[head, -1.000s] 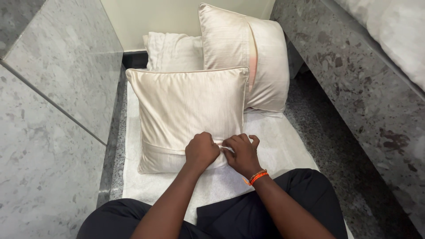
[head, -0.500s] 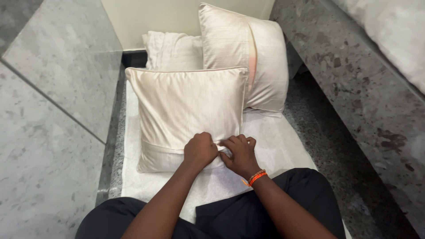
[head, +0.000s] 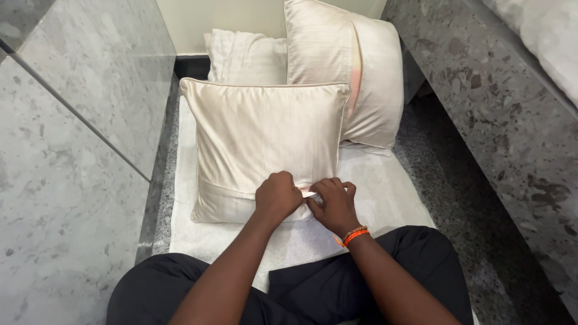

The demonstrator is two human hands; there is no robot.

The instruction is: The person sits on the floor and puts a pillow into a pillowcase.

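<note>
A square cream cushion (head: 265,138) lies flat on a white towel (head: 373,186) in front of me. My left hand (head: 277,197) is fisted on the cushion's near edge, gripping the cover fabric along a seam line. My right hand (head: 332,204), with an orange band at the wrist, pinches the same edge right beside it. The two hands touch each other. What lies between the fingers is hidden.
A second cream cushion (head: 343,66) leans upright behind, next to a white pillow (head: 247,57). Grey stone walls (head: 72,150) stand on the left and right (head: 506,120). My black-trousered legs (head: 361,283) fill the near edge.
Both hands have crept slightly left along the cushion's near edge and drawn closer together. The cushion has stayed in place.
</note>
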